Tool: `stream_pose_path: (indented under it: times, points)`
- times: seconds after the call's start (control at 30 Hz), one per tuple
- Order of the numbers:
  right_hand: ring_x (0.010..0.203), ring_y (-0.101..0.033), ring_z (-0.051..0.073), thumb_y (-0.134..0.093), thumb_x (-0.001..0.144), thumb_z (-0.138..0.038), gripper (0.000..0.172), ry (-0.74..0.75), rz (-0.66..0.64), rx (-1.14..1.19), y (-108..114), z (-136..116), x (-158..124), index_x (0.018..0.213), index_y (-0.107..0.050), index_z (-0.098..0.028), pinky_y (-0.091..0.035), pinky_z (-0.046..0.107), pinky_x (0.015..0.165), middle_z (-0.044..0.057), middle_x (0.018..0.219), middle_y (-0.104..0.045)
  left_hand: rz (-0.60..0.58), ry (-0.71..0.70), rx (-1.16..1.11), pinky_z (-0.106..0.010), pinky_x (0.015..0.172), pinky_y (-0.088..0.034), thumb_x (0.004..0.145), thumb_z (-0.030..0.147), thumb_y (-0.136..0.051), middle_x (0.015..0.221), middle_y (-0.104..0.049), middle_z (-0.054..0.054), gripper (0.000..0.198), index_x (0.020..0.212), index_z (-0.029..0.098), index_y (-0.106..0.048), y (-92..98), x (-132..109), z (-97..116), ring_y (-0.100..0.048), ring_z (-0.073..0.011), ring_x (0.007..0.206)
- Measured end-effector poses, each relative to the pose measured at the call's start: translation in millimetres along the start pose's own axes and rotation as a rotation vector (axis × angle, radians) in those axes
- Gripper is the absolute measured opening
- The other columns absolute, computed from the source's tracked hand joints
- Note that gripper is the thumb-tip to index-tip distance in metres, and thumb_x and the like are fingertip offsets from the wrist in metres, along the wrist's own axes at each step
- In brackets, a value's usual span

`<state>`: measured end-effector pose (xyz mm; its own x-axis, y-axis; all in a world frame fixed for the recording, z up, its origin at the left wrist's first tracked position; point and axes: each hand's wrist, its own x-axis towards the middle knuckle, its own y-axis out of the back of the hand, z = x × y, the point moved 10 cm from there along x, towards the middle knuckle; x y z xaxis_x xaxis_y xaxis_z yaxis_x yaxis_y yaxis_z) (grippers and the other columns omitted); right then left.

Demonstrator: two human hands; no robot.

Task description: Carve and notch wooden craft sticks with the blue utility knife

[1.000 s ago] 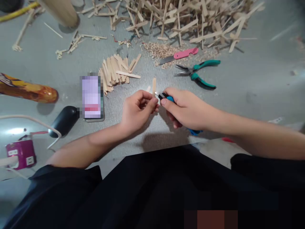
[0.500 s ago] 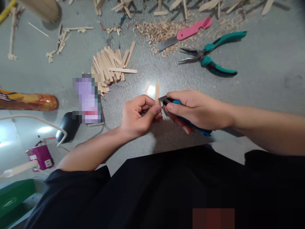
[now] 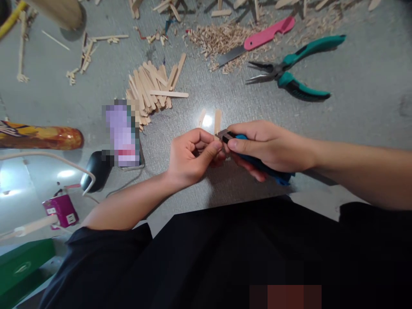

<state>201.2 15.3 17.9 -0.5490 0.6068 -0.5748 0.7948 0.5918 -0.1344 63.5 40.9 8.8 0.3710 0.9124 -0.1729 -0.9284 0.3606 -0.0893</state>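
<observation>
Between thumb and fingers, my left hand (image 3: pixel 196 156) pinches the near end of a flat wooden craft stick (image 3: pixel 218 120), whose far end points away from me. A blue and black utility knife (image 3: pixel 246 146) is gripped in my right hand (image 3: pixel 267 146). Its blade meets the stick just beyond my left fingertips; the exact contact is partly covered by the fingers. Another pale stick piece (image 3: pixel 201 117) lies on the table just left of the held stick. Farther off to the left is a heap of craft sticks (image 3: pixel 144 90).
A phone (image 3: pixel 124 135) lies left of my hands, beside a black rounded object (image 3: pixel 96 171) and a cable. Beyond are a pink-handled folding saw (image 3: pixel 268 34), wood shavings (image 3: pixel 222 40) and green-handled long-nose pliers (image 3: pixel 286 71). A purple socket block (image 3: pixel 62 210) sits lower left.
The knife blade has shifted a little against the stick, near the left fingertips. The whole scene has slid slightly right in view. Both hands keep their grips.
</observation>
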Motion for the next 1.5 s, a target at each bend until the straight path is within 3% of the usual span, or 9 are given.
stream_pose_path:
  times: [0.13, 0.27, 0.37, 0.5, 0.67, 0.9, 1.3, 1.4, 1.5]
  points:
    - [0.047, -0.060, 0.013, -0.065, 0.124, -0.043, 0.030, 0.015, 0.018, 0.043, 4.4, 1.3, 1.9, 0.100, -0.058, -0.026, -0.045, 0.026, 0.048, -0.006, 0.069, -0.062, -0.002, 0.031, 0.012, -0.026, 0.049, -0.062, 0.096, 0.072, -0.098, 0.072, -0.084, -0.005, 0.058, 0.084, 0.022, -0.070, 1.3, -1.0, -3.5, -0.076, -0.0155, 0.054]
    - [0.044, -0.060, 0.014, -0.065, 0.124, -0.049, 0.032, 0.119, 0.121, 0.122, 20.8, 0.4, 8.6, 0.102, -0.058, -0.027, -0.047, 0.027, 0.047, -0.008, 0.065, -0.062, -0.038, 0.054, -0.024, -0.023, 0.048, -0.061, 0.098, 0.064, -0.099, 0.070, -0.083, -0.005, 0.054, 0.085, 0.020, -0.071, -2.1, -3.1, -6.0, -0.077, -0.0150, 0.052]
    - [0.040, -0.060, 0.015, -0.070, 0.122, -0.051, 0.034, 0.171, 0.104, 0.175, 22.1, 3.2, 13.4, 0.100, -0.061, -0.026, -0.045, 0.028, 0.041, -0.007, 0.062, -0.064, -0.020, 0.056, -0.048, -0.021, 0.048, -0.060, 0.098, 0.063, -0.100, 0.069, -0.084, -0.005, 0.054, 0.086, 0.020, -0.071, -0.2, -2.4, -8.1, -0.076, -0.0144, 0.051]
    - [0.040, -0.061, 0.013, -0.069, 0.123, -0.042, 0.027, 0.128, 0.061, 0.136, 14.4, 10.2, 11.3, 0.102, -0.066, -0.025, -0.046, 0.027, 0.040, -0.006, 0.065, -0.066, 0.010, 0.055, -0.043, -0.021, 0.048, -0.060, 0.099, 0.064, -0.098, 0.072, -0.085, -0.004, 0.053, 0.088, 0.020, -0.070, 4.4, -0.5, -12.5, -0.076, -0.0139, 0.051]
    - [0.043, -0.060, 0.011, -0.066, 0.125, -0.033, 0.030, 0.075, 0.117, 0.030, 10.7, 6.5, 1.0, 0.096, -0.062, -0.024, -0.043, 0.025, 0.043, -0.006, 0.065, -0.063, -0.005, 0.022, -0.022, -0.022, 0.051, -0.061, 0.107, 0.060, -0.092, 0.075, -0.086, -0.003, 0.046, 0.093, 0.021, -0.071, 4.3, -1.6, -12.4, -0.076, -0.0133, 0.053]
    - [0.045, -0.060, 0.010, -0.061, 0.125, -0.025, 0.031, 0.063, 0.150, -0.039, 9.6, 0.7, -2.9, 0.094, -0.060, -0.024, -0.044, 0.026, 0.049, -0.006, 0.067, -0.062, -0.003, 0.012, 0.036, -0.021, 0.049, -0.057, 0.103, 0.068, -0.093, 0.071, -0.083, -0.003, 0.054, 0.089, 0.021, -0.069, 1.5, -1.0, -7.0, -0.073, -0.0117, 0.051]
    - [0.045, -0.062, 0.010, -0.062, 0.124, -0.026, 0.033, 0.103, 0.189, -0.129, 14.0, 2.4, -2.9, 0.091, -0.056, -0.025, -0.047, 0.027, 0.049, -0.006, 0.067, -0.063, -0.011, 0.103, 0.045, -0.022, 0.049, -0.054, 0.099, 0.069, -0.097, 0.073, -0.083, -0.002, 0.057, 0.089, 0.022, -0.067, -1.1, -3.5, -15.1, -0.073, -0.0121, 0.054]
    - [0.045, -0.063, 0.012, -0.070, 0.120, -0.030, 0.029, 0.110, 0.215, -0.075, 19.4, 4.8, 1.8, 0.093, -0.060, -0.026, -0.047, 0.028, 0.047, -0.006, 0.067, -0.065, 0.013, 0.174, 0.026, -0.023, 0.046, -0.055, 0.098, 0.071, -0.096, 0.076, -0.084, 0.000, 0.057, 0.107, 0.024, -0.066, 2.4, -4.6, -21.2, -0.074, -0.0142, 0.053]
    - [0.046, -0.064, 0.014, -0.075, 0.118, -0.033, 0.020, 0.116, 0.297, 0.004, 30.9, 5.4, 4.3, 0.102, -0.065, -0.026, -0.050, 0.029, 0.046, -0.006, 0.067, -0.066, 0.015, 0.263, 0.019, -0.023, 0.041, -0.052, 0.099, 0.059, -0.099, 0.072, -0.082, 0.006, 0.062, 0.127, 0.029, -0.053, 5.0, -6.4, -27.2, -0.073, -0.0166, 0.048]
